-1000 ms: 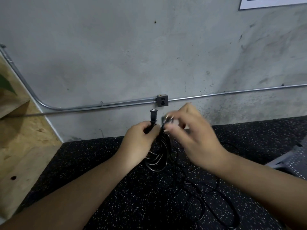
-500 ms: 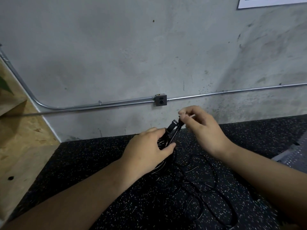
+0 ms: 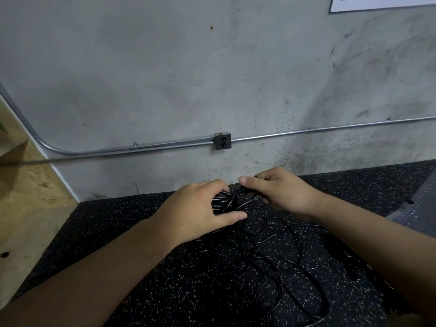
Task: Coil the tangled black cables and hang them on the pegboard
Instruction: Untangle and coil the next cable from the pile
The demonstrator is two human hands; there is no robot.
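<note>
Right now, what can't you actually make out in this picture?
- Head view: how many loops the coiled bundle has; the left hand covers most of it.
- The cable end: its plug type is hidden inside the right hand.
- The loose cable barely shows against the black speckled mat; one or several, unclear.
- The white sheet is cut by the top edge; unreadable.
- The grey perforated panel is cut by the right edge; pegboard or not, unclear.

Single head-worn view: forward and down, close over left hand and right hand, facing concrete wall.
</note>
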